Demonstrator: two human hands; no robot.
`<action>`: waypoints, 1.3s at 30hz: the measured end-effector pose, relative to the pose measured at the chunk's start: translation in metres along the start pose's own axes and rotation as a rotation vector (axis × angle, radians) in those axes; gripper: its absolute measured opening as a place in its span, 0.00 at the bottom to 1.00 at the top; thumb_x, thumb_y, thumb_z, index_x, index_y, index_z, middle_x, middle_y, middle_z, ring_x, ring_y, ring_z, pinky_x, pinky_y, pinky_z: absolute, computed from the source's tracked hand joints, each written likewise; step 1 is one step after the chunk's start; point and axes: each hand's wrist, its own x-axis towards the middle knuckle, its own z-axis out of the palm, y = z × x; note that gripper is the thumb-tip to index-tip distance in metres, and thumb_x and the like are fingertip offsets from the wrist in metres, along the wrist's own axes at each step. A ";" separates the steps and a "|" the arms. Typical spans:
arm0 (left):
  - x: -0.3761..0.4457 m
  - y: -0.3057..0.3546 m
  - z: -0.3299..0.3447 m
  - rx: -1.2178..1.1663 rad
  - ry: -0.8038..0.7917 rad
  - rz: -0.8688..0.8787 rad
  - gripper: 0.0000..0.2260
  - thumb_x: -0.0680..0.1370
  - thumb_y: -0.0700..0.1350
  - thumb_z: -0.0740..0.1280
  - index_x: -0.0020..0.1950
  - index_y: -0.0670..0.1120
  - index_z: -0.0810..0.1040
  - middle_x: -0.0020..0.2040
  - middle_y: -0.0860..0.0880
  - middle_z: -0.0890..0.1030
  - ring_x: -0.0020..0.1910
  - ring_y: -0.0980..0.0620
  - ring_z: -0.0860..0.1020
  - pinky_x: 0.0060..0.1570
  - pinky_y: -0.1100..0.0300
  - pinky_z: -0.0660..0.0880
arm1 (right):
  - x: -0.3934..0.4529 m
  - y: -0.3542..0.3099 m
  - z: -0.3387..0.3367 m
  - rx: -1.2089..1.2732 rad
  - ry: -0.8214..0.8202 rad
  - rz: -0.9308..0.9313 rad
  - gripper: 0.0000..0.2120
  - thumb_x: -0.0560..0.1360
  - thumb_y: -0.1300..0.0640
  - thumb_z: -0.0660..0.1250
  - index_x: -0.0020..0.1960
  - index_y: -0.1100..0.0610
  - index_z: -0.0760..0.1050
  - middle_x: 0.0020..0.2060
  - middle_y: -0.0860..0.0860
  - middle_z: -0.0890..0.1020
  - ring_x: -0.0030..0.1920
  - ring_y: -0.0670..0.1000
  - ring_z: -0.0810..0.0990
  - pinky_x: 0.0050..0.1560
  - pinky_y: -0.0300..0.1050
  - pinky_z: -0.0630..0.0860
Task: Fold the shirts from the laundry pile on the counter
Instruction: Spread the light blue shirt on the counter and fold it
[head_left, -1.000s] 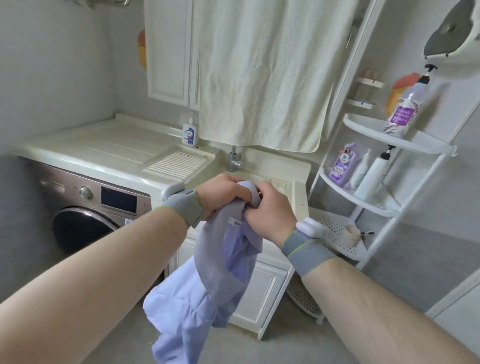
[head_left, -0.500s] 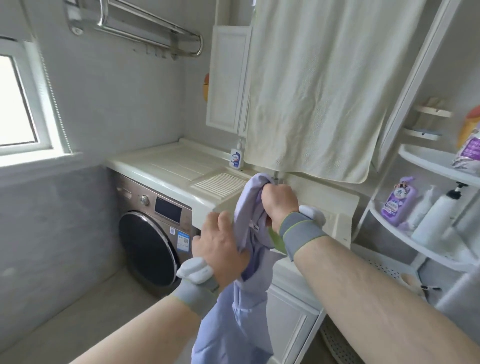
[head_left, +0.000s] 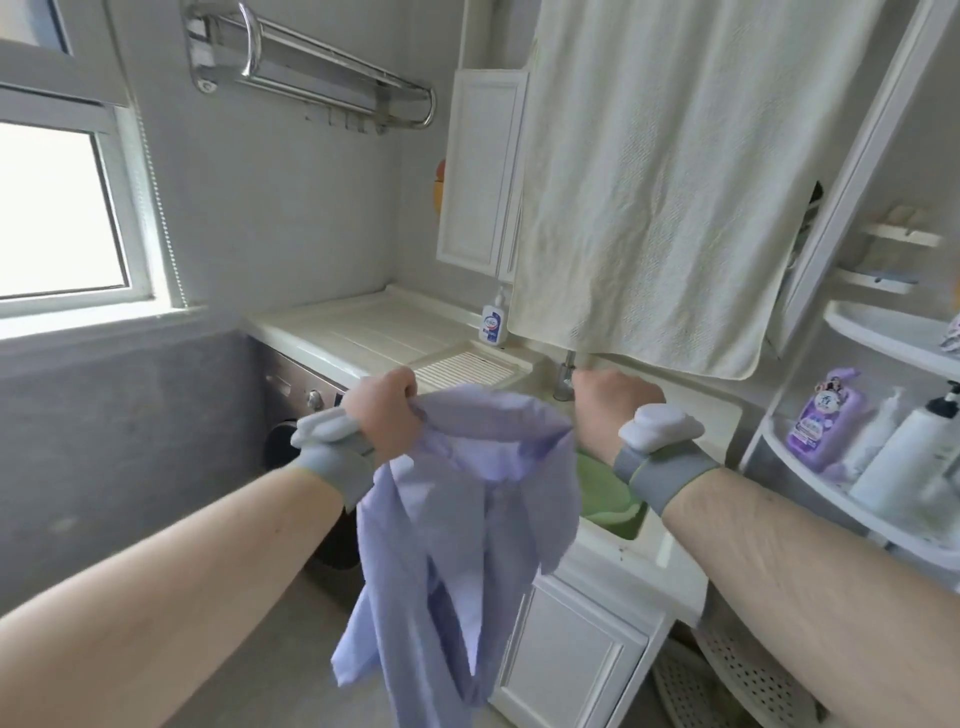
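Lavender cotton fills the middle of the frame: we hold a pale purple shirt (head_left: 467, 525) up in the air in front of us, its top edge stretched between our two hands and the rest hanging loose toward the bottom centre. Our left hand (head_left: 384, 410), just left of centre, has its fingers curled tight around a bunch of the fabric. Our right hand (head_left: 608, 410), a little right of centre, is a closed fist at the shirt's other corner — its fingers clamp the cloth there, though the grip itself is turned away from us. Both wrists wear grey bands with white pads on top.

Behind the shirt, across the middle of the picture, runs a cream counter (head_left: 363, 327) with a ribbed washboard section. A washing machine (head_left: 306, 389) sits under it at centre left. Below our right wrist, something green (head_left: 608, 493) lies in the sink basin; we cannot tell what it is. A small white bottle with a blue label (head_left: 493, 322) stands at the back of the counter.

At upper right, a large cream towel (head_left: 665, 182) hangs down over the sink. A bright window (head_left: 57, 208) fills the upper left, with a metal rack (head_left: 311, 67) on the wall at top centre-left. At the right edge, white corner shelves (head_left: 883, 332) hold a purple bottle (head_left: 826, 415) and white pump bottles (head_left: 904, 452).
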 end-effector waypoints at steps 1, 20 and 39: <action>0.004 0.003 -0.008 -0.003 0.003 0.009 0.08 0.68 0.37 0.63 0.37 0.48 0.66 0.34 0.47 0.71 0.36 0.42 0.70 0.34 0.59 0.62 | 0.000 0.004 0.002 -0.001 -0.026 0.001 0.13 0.73 0.61 0.62 0.56 0.54 0.75 0.52 0.55 0.81 0.51 0.59 0.81 0.46 0.47 0.74; 0.047 0.003 -0.037 0.001 -0.033 0.076 0.09 0.67 0.36 0.60 0.32 0.49 0.64 0.33 0.51 0.69 0.35 0.45 0.69 0.27 0.63 0.58 | -0.016 -0.117 0.058 0.834 -0.364 0.048 0.17 0.59 0.45 0.70 0.42 0.52 0.69 0.37 0.48 0.76 0.40 0.54 0.76 0.36 0.44 0.70; 0.061 -0.065 -0.033 -0.476 0.280 -0.296 0.15 0.63 0.50 0.61 0.49 0.53 0.75 0.40 0.57 0.77 0.39 0.50 0.76 0.35 0.64 0.69 | 0.039 -0.075 0.027 1.423 -0.081 0.226 0.04 0.58 0.58 0.62 0.29 0.57 0.75 0.26 0.51 0.73 0.32 0.53 0.70 0.31 0.41 0.65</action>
